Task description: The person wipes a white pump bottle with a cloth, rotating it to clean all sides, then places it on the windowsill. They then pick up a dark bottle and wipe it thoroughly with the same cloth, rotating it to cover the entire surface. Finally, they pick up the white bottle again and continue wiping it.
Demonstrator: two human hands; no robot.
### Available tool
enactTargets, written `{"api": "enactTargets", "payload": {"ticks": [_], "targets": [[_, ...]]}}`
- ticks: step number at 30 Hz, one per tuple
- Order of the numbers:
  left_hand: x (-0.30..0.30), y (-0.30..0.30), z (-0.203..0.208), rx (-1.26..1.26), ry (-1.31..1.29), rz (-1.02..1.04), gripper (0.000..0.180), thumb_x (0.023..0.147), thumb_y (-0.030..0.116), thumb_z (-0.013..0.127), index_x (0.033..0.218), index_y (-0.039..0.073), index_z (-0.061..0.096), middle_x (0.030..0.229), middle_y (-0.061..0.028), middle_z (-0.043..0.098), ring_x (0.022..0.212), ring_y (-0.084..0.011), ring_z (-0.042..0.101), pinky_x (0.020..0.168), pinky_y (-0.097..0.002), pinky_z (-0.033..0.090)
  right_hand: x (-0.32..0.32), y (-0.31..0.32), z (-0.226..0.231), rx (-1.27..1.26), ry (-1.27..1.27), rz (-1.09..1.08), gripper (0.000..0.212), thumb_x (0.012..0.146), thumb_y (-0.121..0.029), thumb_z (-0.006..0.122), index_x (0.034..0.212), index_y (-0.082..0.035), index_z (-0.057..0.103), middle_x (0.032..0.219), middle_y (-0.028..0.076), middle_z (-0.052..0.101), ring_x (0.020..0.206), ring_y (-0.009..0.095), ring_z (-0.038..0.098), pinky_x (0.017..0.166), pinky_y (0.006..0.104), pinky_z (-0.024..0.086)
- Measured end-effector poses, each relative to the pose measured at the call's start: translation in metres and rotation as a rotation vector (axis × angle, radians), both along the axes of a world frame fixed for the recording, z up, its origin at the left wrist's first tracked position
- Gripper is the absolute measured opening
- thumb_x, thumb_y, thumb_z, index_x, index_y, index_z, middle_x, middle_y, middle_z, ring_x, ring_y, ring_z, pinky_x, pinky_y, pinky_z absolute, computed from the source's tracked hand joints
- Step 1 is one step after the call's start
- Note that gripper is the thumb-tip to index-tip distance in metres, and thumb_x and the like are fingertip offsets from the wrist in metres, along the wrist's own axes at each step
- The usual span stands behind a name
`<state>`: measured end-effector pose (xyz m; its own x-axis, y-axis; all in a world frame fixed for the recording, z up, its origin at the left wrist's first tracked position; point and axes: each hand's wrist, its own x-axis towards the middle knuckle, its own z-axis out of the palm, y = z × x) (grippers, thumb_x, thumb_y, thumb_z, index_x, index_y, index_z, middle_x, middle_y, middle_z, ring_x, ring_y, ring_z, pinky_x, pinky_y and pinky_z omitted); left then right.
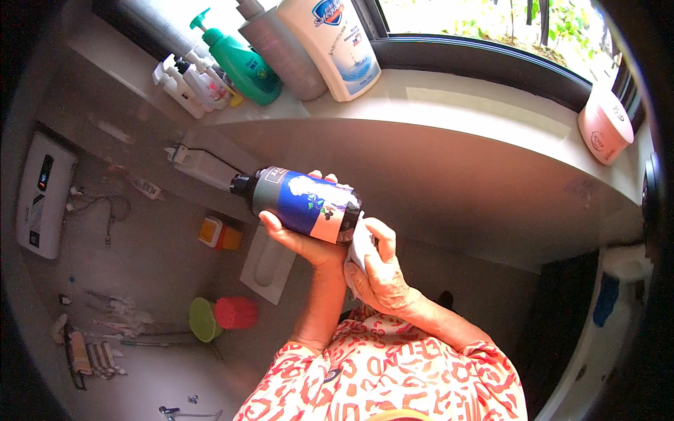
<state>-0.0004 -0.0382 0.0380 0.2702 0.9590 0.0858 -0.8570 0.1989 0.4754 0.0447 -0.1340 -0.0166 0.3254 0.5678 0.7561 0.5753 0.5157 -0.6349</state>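
Note:
My left hand [309,242] is wrapped round a dark pump bottle [309,202] with a blue and pink label. The bottle lies tilted on its side, its black pump top pointing left and its base to the right. Against that base my right hand [381,270] presses a folded white cloth [360,245], fingers closed on it. Part of the cloth is hidden behind the fingers.
On the windowsill [435,98] above stand a green pump bottle [242,67], a grey-brown bottle [284,52], a large white bottle [337,49] and several small ones. A pink container [605,126] sits at its right end. Below are a squat toilet [268,265] and green and red buckets [235,313].

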Motion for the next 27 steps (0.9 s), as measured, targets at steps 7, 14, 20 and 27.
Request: {"api": "enactTargets", "payload": {"ticks": [7,14,20,27], "targets": [[-0.009,0.008,0.002,-0.031,-0.024,0.037,0.079,0.072,0.071,0.051,0.110,0.001,0.051,0.099,-0.0160,0.060,0.088,-0.0332,0.061,0.077,-0.0467,0.052,0.028,-0.005,0.006,0.038,0.070,0.038,0.050,0.070,0.004,0.063,0.118,0.005,0.049,0.108,0.020,0.046,0.095,0.033,0.050,0.080,0.0372,0.045],[-0.006,0.000,0.007,-0.034,0.006,0.042,0.080,0.070,0.070,0.054,0.109,0.001,0.051,0.100,-0.0150,0.060,0.090,-0.0313,0.060,0.078,-0.0468,0.051,0.012,0.009,0.020,-0.203,0.152,0.101,0.065,0.079,-0.002,0.057,0.135,0.006,0.024,0.125,0.027,0.026,0.113,0.041,0.036,0.097,0.0435,0.034],[-0.008,0.003,0.006,0.012,0.014,0.080,0.079,0.072,0.071,0.052,0.108,0.001,0.051,0.099,-0.0130,0.059,0.088,-0.0294,0.061,0.077,-0.0451,0.052,0.007,-0.007,0.015,-0.227,-0.025,0.268,0.052,0.076,0.002,0.058,0.122,0.009,0.034,0.125,0.031,0.023,0.108,0.047,0.041,0.091,0.0433,0.040],[-0.007,0.000,0.001,0.062,0.045,0.047,0.079,0.073,0.071,0.050,0.108,0.001,0.051,0.099,-0.0140,0.059,0.089,-0.0296,0.060,0.077,-0.0442,0.052,0.021,-0.023,0.027,0.008,-0.036,0.071,0.049,0.066,0.005,0.068,0.113,0.002,0.054,0.111,0.021,0.044,0.095,0.030,0.051,0.077,0.0324,0.046]]}}
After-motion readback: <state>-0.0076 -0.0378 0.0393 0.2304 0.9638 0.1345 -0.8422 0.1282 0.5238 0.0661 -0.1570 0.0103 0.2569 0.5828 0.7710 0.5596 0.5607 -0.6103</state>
